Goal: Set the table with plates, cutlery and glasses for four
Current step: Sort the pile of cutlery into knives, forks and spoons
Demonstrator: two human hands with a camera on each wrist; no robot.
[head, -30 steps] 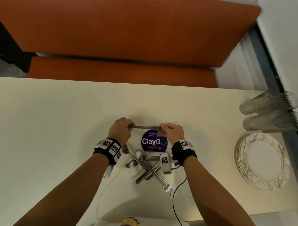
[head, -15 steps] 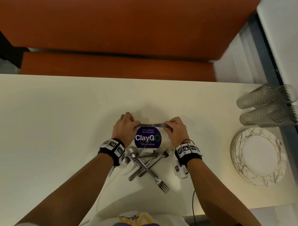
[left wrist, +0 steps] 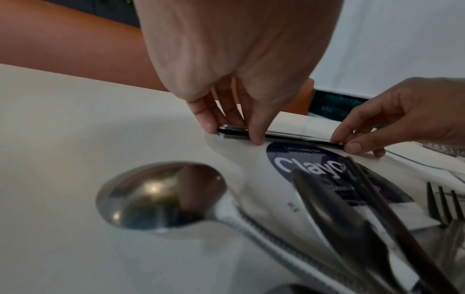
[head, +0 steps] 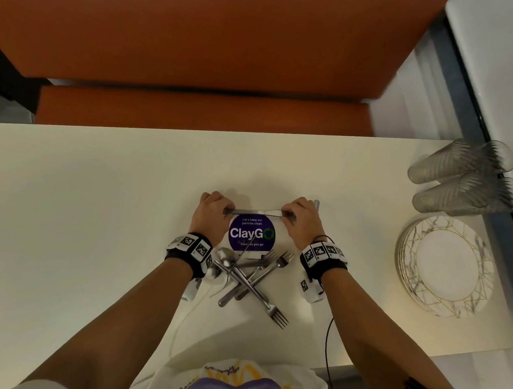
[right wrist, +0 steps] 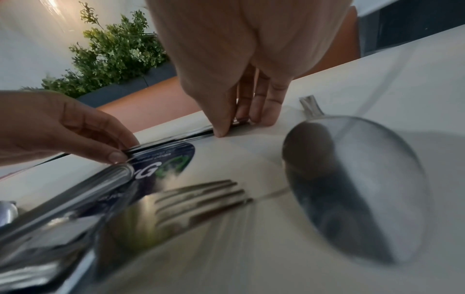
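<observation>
A thin bundle of steel cutlery (head: 257,212) lies crosswise on the white table (head: 101,217), just beyond a purple ClayGo sticker (head: 252,234). My left hand (head: 219,209) pinches its left end (left wrist: 234,132) between thumb and fingers. At the other end, my right hand (head: 295,215) pinches the bundle the same way (right wrist: 241,125). Between my wrists lies a crossed pile of forks and spoons (head: 245,277). Stacked white plates (head: 443,264) with gold lines sit at the right edge. Ribbed glasses (head: 467,180) lie on their sides behind the plates.
An orange bench (head: 209,110) runs along the table's far side. One loose spoon (right wrist: 352,189) lies just right of my right hand. A black cable (head: 328,344) trails off the near edge, beside a white one (head: 182,323).
Both hands have kept their pinch on the bundle's ends. My right wrist has swung outward to the right, uncovering the fork heads. The bundle has hardly moved.
</observation>
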